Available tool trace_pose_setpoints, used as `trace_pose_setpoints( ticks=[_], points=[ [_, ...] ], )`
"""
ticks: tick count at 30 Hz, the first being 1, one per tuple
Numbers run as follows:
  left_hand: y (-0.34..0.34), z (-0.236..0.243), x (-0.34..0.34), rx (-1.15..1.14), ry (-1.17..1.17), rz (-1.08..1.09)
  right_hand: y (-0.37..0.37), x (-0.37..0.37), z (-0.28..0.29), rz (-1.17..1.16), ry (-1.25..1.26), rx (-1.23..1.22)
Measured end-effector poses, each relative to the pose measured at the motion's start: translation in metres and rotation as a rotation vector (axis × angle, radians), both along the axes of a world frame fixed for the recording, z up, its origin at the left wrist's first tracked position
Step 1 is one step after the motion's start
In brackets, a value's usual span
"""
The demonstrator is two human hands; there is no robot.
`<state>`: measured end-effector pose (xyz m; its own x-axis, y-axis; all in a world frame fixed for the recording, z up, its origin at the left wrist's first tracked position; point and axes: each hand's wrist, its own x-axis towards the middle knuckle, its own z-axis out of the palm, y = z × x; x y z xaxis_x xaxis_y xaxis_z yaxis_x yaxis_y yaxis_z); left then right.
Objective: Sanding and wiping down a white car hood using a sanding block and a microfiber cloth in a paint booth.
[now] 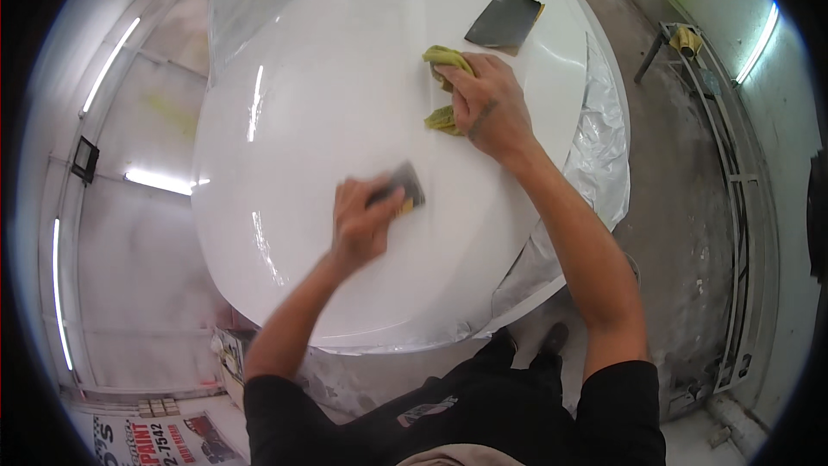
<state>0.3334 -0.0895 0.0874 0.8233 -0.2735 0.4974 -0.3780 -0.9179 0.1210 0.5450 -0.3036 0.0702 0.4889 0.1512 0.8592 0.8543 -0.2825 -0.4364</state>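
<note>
A large glossy white car hood [345, 112] fills the middle of the view. My left hand [359, 223] is closed on a dark grey piece of sandpaper [409, 185] with a yellowish patch at its lower edge. It presses flat to the white surface, and the hand is slightly blurred. Farther up and to the right, my right hand [496, 105] grips a crumpled yellow-green cloth [443, 59], whose folds stick out on both sides of the fingers. Beyond that hand lies a loose dark grey sandpaper sheet [506, 19].
Wrinkled silvery plastic sheeting [601, 142] hangs along the hood's right edge. A metal stand [690, 65] with a yellowish cloth [686, 40] on it is by the right wall. Tube lights [159, 181] line the left wall. A printed banner [164, 440] lies at lower left.
</note>
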Motion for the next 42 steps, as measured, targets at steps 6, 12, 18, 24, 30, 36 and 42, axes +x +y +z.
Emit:
trace_pose_setpoints(
  ticks=[6, 12, 18, 24, 30, 36, 42],
  points=[
    [0.082, 0.067, 0.252, -0.005, -0.202, 0.352, 0.022, -0.013, 0.011, 0.039, 0.020, 0.029],
    [0.019, -0.020, 0.093, 0.093, -0.187, 0.091, -0.011, 0.001, -0.017, -0.036, 0.021, -0.097],
    [0.055, 0.022, 0.085, 0.102, -0.179, 0.067, -0.003, -0.002, 0.009, -0.013, -0.008, -0.097],
    [0.094, 0.060, 0.234, 0.040, -0.201, 0.450, 0.008, -0.006, 0.006, 0.121, 0.052, -0.053],
    [0.041, -0.011, -0.003, 0.000, -0.075, 0.161, -0.006, 0.003, -0.004, -0.001, 0.024, -0.127],
    [0.144, 0.062, 0.207, 0.081, -0.205, 0.365, 0.012, -0.006, 0.013, 0.082, 0.063, -0.103],
    [0.101, 0.012, 0.172, 0.052, -0.139, 0.291, -0.003, 0.000, -0.010, 0.040, 0.082, -0.146]
  ],
)
